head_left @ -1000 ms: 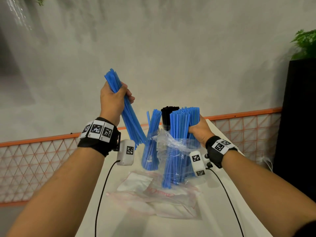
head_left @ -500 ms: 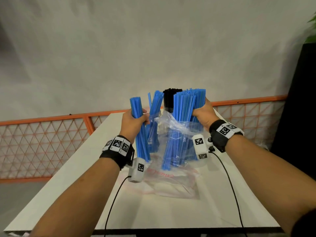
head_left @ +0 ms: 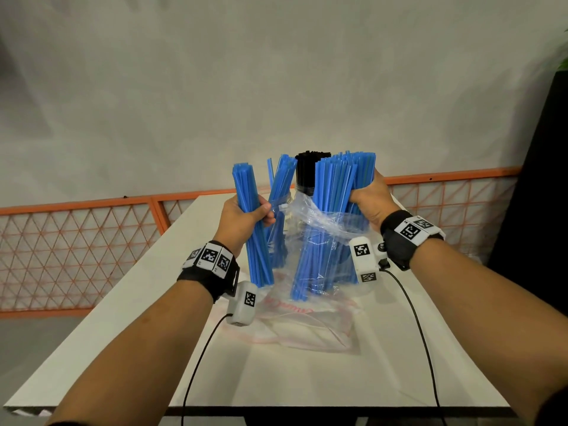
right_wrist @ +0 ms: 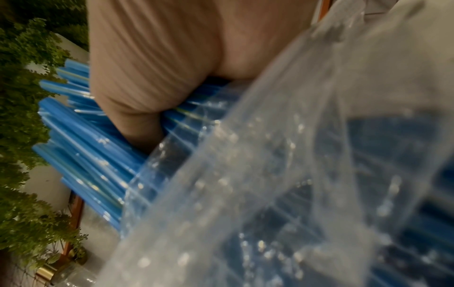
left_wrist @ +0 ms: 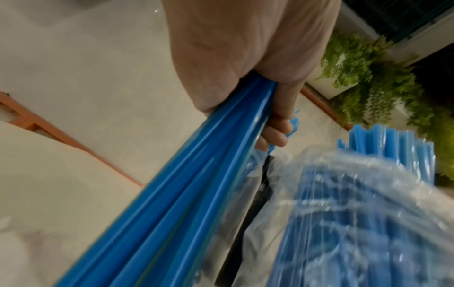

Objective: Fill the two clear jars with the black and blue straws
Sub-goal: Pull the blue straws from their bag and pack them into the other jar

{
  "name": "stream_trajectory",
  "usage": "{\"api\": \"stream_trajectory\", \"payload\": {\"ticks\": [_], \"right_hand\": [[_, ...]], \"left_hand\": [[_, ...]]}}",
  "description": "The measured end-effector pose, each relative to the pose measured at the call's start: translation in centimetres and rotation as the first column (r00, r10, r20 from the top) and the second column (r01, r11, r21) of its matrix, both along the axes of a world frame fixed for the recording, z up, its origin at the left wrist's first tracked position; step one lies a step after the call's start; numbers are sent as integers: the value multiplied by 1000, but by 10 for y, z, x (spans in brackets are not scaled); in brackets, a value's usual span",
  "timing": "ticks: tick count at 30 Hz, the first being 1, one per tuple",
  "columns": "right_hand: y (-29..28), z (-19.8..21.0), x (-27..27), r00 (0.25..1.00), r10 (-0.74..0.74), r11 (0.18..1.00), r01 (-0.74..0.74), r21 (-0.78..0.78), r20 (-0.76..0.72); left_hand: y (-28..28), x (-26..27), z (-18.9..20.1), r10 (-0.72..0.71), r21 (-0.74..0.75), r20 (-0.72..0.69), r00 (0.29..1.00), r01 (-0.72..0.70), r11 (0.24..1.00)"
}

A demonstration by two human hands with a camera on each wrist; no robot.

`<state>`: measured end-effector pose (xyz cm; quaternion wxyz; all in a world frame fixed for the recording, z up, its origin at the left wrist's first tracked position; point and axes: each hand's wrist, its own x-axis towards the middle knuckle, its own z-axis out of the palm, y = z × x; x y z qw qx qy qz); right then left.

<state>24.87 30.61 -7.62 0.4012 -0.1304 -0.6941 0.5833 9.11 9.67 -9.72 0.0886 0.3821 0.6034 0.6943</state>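
White bench is filling the lower frame, grey wall and orange mesh railing sitting behind it. Left hand, centre frame, is gripping a small bundle of blue straws upright, fingers curled round it. Right hand, centre right, is clutching a bigger bagged blue bundle, its clear plastic bag sagging round it. Between the hands, more blue straws are standing in a clear jar; black straws are poking up just behind. Flat empty bags are lying on the bench below.
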Motion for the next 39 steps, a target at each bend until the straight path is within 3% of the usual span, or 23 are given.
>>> {"api": "stream_trajectory", "payload": {"ticks": [6,23,27,30,33,35,39], "right_hand": [[1,-1,-1,1000,-1,1000,1,11,-3],[-1,-1,3,999,28,1000,-28,11,-28],[1,-1,3,999,29,999,-28,15,-32],[2,-2,2,999,30,999,-30,18,-26],[2,-2,1,999,35,999,-35,9,-27],[2,-2,1,999,36,999,-35,9,-30],[2,-2,1,999,36,999,-35,10,-35]], "left_hand": [[2,-7,-12,-23,-35,-20,1000,22,999],[17,-7,-33,126,-65,77,989,-121,990],[10,-9,7,144,-35,-44,989,-145,989],[1,-18,73,246,149,-154,957,-223,963],[2,-27,122,225,322,-165,960,-164,933],[11,-32,131,190,334,-162,968,-127,934],[39,-41,114,178,216,-148,973,-144,966]]}}
